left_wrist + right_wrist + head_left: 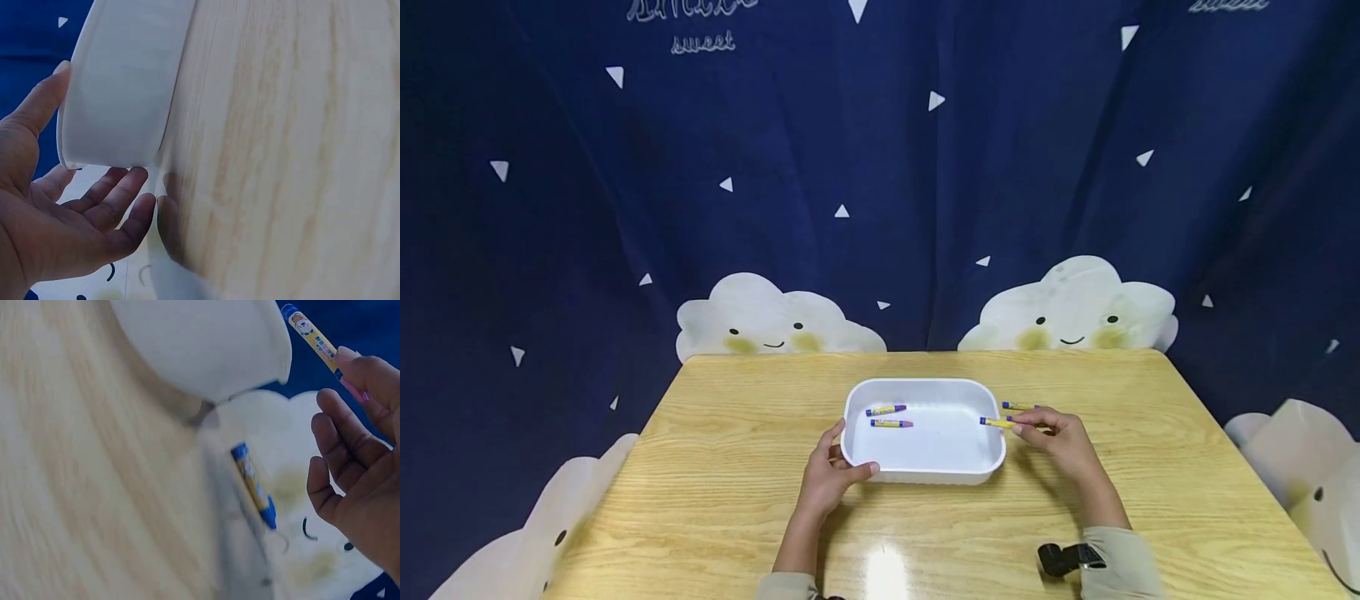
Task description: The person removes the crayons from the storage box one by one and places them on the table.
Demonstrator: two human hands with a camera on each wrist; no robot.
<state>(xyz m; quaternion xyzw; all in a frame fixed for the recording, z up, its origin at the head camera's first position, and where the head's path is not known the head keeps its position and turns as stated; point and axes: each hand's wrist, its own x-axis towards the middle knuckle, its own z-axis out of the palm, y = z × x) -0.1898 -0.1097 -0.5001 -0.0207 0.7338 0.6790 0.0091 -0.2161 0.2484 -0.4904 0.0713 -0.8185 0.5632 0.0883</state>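
Note:
A white plastic tray [925,477] sits on the table with two yellow-wrapped crayons lying at its left: one upper crayon [886,411] and one lower crayon [889,424]. My left hand [827,482] holds the tray's left end, thumb at the near rim and fingers against the end wall. Between thumb and forefinger, my right hand [1063,443] pinches a pink-tipped crayon [315,344] over the tray's right rim; its blue end points inward. Behind that hand, a blue-tipped crayon [253,484] lies on the table, partly hidden in the head view.
The light wooden table [715,467] reaches back to a dark blue curtain [895,167] printed with clouds and white triangles. A black strap [1067,558] circles the right sleeve.

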